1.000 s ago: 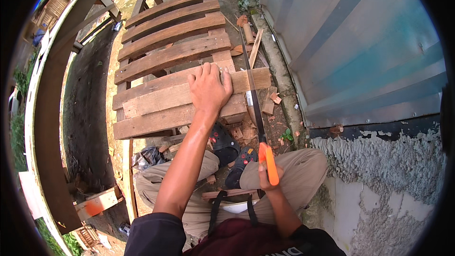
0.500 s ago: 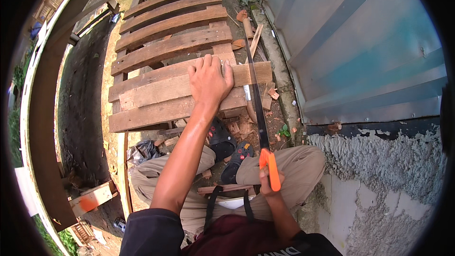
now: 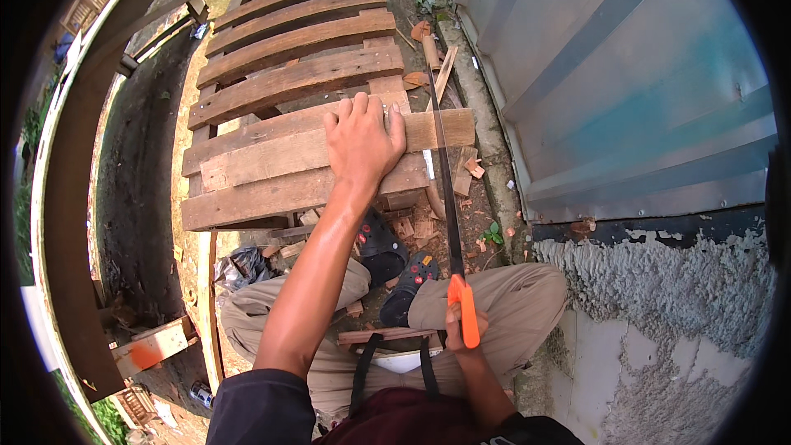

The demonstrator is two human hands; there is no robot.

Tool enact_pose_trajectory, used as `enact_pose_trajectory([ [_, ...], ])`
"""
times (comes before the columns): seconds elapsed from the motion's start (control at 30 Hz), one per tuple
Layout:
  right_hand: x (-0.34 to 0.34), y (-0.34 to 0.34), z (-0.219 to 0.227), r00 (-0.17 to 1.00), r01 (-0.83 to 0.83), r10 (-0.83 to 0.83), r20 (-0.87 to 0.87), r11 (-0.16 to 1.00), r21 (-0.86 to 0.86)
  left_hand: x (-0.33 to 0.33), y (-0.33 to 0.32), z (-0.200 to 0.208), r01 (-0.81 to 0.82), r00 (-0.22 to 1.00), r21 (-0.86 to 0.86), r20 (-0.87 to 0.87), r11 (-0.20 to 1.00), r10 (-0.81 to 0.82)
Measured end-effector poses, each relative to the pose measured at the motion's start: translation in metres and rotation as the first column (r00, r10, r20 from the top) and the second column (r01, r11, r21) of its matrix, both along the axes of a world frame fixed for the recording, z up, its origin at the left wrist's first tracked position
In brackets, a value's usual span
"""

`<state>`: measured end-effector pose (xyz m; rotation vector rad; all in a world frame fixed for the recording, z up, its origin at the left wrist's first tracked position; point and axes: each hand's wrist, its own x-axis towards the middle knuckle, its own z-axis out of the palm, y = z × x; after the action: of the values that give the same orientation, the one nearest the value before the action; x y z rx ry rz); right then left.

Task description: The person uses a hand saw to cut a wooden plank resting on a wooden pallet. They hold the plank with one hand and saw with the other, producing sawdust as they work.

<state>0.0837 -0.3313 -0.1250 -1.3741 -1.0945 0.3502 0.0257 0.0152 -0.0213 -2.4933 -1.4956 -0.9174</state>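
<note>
no text readable; scrap of pale lettering (image 3: 499,441) on shirt (image 3: 404,416), cut off at lower picture edge

Orange saw handle (image 3: 467,317), dark blade (image 3: 449,210), light-brown plank (image 3: 272,158), beige trousers (image 3: 519,301), blue-grey metal sheet (image 3: 618,107)

From here I see the right hand (image 3: 456,331) has come back toward the person's lap, bringing the orange-handled handsaw with a long dark metal blade (image 3: 450,216). The hand now sits farther from the flat light-brown wooden board (image 3: 272,156); more blade shows just ahead of it, less beyond the board.
</note>
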Motion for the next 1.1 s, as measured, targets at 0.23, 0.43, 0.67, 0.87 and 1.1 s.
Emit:
enact_pose_trajectory([
  [0.23, 0.02, 0.124, 0.032, 0.998, 0.05, -0.051, 0.028, 0.999, 0.013, 0.003, -0.001, -0.002, 0.051, 0.999, 0.037, -0.016, 0.998, -0.051],
  [0.43, -0.011, -0.053, -0.034, 1.0, -0.008, 0.009, 0.011, 0.999, -0.048, 0.004, -0.003, 0.0, 0.019, 0.999, 0.012, 0.025, 1.0, -0.02],
  [0.67, 0.028, 0.116, 0.044, 1.0, 0.008, -0.008, 0.01, 0.999, -0.04, 0.006, 0.002, -0.004, 0.032, 0.999, 0.05, 0.019, 0.998, -0.033],
  [0.87, 0.008, 0.012, -0.022, 0.996, -0.042, 0.039, -0.074, 0.999, -0.033, 0.004, 0.001, -0.001, 0.017, 1.0, 0.03, 0.009, 0.999, -0.017],
  [1.1, 0.025, 0.064, -0.003, 0.994, -0.019, 0.008, -0.107, 0.995, -0.1, 0.006, 0.0, -0.004, 0.038, 0.997, 0.037, 0.073, 0.999, -0.041],
])
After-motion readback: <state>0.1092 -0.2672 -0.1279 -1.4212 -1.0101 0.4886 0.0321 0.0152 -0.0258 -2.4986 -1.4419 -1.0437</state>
